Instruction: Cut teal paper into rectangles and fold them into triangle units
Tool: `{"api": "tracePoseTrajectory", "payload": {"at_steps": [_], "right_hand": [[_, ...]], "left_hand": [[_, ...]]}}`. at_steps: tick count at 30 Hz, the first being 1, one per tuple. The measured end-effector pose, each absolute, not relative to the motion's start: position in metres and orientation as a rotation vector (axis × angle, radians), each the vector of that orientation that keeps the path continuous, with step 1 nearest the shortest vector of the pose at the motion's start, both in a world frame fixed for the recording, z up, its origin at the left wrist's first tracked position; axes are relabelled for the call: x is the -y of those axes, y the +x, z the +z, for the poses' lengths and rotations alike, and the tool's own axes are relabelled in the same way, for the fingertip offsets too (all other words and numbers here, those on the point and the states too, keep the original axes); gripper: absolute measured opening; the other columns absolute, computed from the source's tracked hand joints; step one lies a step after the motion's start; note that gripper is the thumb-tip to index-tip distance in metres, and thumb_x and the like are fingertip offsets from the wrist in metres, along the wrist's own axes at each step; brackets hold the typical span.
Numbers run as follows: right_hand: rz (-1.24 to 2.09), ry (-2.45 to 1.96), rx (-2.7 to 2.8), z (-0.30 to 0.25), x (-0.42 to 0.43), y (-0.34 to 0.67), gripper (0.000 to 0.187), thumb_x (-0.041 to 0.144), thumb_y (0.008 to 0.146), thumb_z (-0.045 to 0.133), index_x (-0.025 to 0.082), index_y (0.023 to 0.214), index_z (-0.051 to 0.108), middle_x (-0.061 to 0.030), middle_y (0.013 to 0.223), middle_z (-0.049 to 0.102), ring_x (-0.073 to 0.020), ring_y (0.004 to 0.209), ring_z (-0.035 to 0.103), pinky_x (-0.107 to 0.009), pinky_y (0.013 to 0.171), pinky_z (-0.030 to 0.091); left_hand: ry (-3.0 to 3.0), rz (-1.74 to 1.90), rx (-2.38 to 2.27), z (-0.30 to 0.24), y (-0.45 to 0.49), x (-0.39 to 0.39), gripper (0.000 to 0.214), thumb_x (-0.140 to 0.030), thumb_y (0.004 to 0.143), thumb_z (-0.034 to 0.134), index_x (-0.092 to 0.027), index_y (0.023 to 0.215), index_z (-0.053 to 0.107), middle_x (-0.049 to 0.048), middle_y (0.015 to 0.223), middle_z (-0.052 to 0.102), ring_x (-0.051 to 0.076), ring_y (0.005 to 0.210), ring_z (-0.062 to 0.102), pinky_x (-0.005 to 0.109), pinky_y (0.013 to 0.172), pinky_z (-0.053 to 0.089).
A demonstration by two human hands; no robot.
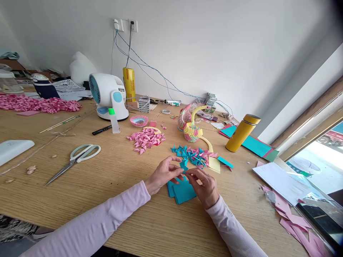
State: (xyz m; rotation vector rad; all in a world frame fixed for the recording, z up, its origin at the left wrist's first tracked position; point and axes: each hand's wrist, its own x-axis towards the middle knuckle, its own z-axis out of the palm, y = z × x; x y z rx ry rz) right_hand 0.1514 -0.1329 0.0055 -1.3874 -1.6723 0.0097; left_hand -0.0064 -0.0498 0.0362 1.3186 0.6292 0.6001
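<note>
Both arms wear long, pale pink ribbed sleeves [107,217].

You see bright daylight from the window [318,157] at right; soft shadows on the table [120,200], edges bend, corners darken.

wood table [128,200] | scissors [77,157], fan [107,94], yellow flask [241,134] (tilted), paper pcs [147,138]

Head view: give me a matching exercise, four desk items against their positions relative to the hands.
Things:
1. scissors
2. yellow bottle
3. teal paper stack
4. white fan

Places:
A. lying tilted at the right, beyond the right hand
B. directly under both hands
C. flat on the table, left of the left hand
D. standing far back, left of centre

Pairs: 1-C, 2-A, 3-B, 4-D
</note>
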Motion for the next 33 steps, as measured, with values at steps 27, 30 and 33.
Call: {"api": "tracePoseTrajectory", "payload": {"at_steps": [27,30,33], "right_hand": [[0.520,-1.327,1.275,0.000,0.123,0.146,0.023,0.032,0.079,0.064,0.020,0.096,0.052,-0.0016,0.078,0.058,-0.0121,0.061,0.057,-0.018,0.041,0.044],[0.562,-1.320,1.229,0.000,0.122,0.146,0.028,0.032,0.078,0.065,0.021,0.099,0.051,-0.0007,0.078,0.058,-0.0126,0.062,0.058,-0.018,0.042,0.044],[0.596,-1.322,1.212,0.002,0.122,0.145,0.031,0.033,0.077,0.067,0.021,0.100,0.050,-0.0005,0.078,0.059,-0.0128,0.062,0.058,-0.018,0.042,0.044]], "left_hand": [[1.268,0.594,-0.592,0.033,-0.006,0.047,0.053,-0.028,0.065,0.080,-0.015,0.105,0.047,0.0074,0.077,0.072,0.022,0.075,0.071,0.026,0.059,0.053],[1.259,0.573,-0.579,0.033,-0.006,0.047,0.055,-0.029,0.065,0.080,-0.015,0.106,0.046,0.0075,0.078,0.072,0.022,0.077,0.071,0.027,0.060,0.054],[1.248,0.565,-0.588,0.032,-0.006,0.047,0.056,-0.027,0.065,0.081,-0.016,0.106,0.044,0.0063,0.077,0.072,0.021,0.076,0.070,0.027,0.060,0.054]]}}
